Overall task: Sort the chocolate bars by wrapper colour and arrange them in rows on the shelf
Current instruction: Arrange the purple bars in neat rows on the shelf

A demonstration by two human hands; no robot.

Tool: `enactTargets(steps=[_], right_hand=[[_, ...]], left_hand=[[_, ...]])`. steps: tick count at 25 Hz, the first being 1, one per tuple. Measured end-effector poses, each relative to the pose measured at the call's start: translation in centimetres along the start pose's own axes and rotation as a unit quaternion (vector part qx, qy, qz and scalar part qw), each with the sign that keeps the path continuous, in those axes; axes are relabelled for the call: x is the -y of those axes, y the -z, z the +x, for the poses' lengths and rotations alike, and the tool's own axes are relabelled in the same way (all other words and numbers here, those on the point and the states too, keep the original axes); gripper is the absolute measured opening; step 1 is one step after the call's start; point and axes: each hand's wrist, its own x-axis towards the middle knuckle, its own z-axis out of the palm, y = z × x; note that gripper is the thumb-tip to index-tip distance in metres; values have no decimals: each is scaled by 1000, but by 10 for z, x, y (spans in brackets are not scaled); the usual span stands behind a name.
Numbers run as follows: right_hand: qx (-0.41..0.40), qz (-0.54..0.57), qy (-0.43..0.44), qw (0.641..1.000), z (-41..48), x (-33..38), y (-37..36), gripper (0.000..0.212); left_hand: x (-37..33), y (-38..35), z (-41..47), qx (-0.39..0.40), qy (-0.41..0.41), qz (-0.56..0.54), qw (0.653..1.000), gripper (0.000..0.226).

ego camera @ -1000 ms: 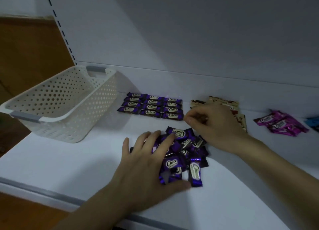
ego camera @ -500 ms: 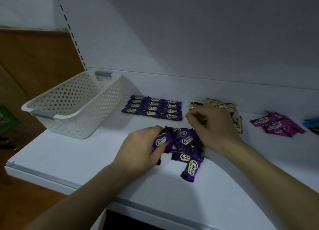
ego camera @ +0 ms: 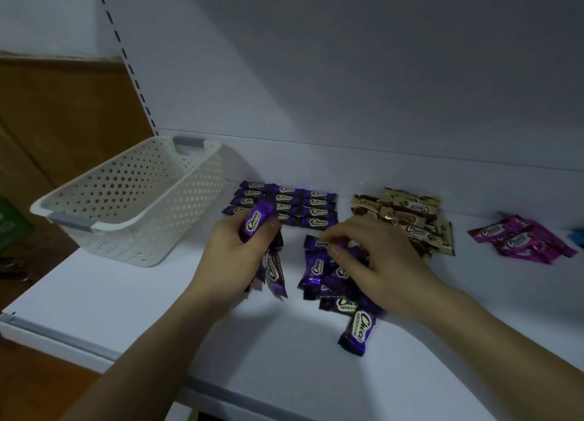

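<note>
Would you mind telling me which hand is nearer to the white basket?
Left. The left hand, gripping purple bars, is just right of the basket; the right hand lies farther right, over the loose purple pile.

basket (ego camera: 151, 231) left on shelf (ego camera: 142, 300), bars (ego camera: 317, 222) right

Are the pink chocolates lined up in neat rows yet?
No, the pink chocolates lie in a loose, overlapping heap at the right of the shelf, not in rows.
</note>
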Motion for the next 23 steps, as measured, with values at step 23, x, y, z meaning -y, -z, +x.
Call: enactTargets(steps=[23], right_hand=[[31, 235, -165, 958, 69, 53, -8, 17]], left_hand=[[13, 50, -1, 88, 351, -508, 781, 60]])
